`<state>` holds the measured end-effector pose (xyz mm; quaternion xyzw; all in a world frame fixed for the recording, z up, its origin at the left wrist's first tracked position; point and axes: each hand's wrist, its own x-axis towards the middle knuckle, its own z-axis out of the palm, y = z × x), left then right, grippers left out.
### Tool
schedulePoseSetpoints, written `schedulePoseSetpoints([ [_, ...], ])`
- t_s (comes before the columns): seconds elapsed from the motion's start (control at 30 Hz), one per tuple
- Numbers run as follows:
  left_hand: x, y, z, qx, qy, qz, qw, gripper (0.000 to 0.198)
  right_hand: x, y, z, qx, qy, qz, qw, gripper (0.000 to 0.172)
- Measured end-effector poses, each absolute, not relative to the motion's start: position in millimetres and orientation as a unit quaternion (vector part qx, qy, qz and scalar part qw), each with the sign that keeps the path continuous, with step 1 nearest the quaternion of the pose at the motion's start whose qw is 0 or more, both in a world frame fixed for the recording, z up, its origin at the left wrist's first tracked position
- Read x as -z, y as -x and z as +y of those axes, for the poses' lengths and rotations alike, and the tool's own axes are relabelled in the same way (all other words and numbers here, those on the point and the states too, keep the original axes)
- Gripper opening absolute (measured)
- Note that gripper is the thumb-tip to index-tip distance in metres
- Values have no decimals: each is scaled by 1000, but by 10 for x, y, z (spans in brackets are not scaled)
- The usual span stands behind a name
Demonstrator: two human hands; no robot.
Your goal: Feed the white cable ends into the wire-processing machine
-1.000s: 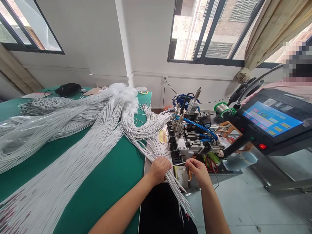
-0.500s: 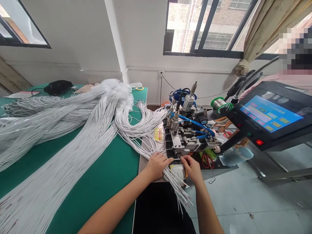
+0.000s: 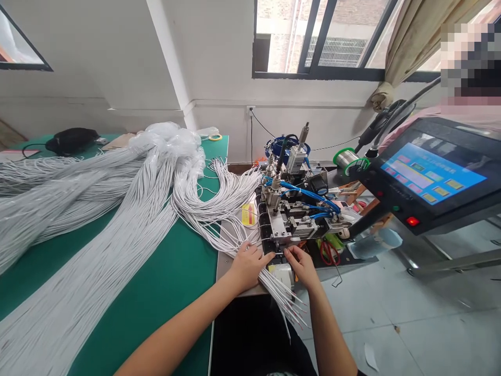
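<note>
In the head view my left hand [image 3: 247,267] is closed over a bundle of thin white cables [image 3: 276,290], thumb pointing right toward the front of a bench machine [image 3: 278,224]. The cables' loose ends, some tipped reddish, hang past it over my lap. My right hand [image 3: 303,267] pinches the end of one white cable [image 3: 279,254] at the machine's front edge, and that short length runs between both hands. A white cylindrical part [image 3: 282,274] sits just below my fingers. The fingertips partly hide the cable end.
Long white cable bundles [image 3: 113,250], partly in clear plastic, cover the green table [image 3: 156,282] on the left. At right stand a touchscreen panel [image 3: 432,172], a solder wire spool [image 3: 347,159], red-handled scissors [image 3: 329,253] and a clear bluish container [image 3: 376,244]. A person in pink [image 3: 426,121] is behind the panel.
The camera view has shifted slightly, so the scene sits a little further left. Both hands stay at the machine's front, the right one still pinching by the cable end.
</note>
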<state>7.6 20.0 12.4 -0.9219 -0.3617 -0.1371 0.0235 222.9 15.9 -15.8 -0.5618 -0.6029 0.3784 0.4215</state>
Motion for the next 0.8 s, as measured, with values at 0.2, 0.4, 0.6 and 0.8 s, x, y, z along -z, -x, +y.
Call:
schedulePoseSetpoints([
  [0.2, -152, -125, 230, 111, 928, -353, 39, 62, 223, -2253, 186, -444, 533, -580, 427, 38],
  [0.4, -152, -186, 268, 78, 932, -346, 73, 64, 262, -2229, 216, -490, 520, -532, 455, 37],
  [0.6, -180, -230, 280, 14, 932, -357, 56, 65, 368, -2221, 255, -567, 509, -460, 456, 43],
  [0.8, -228, -204, 280, 21, 934, -357, 16, 70, 399, -2199, 216, -546, 523, -461, 464, 46],
])
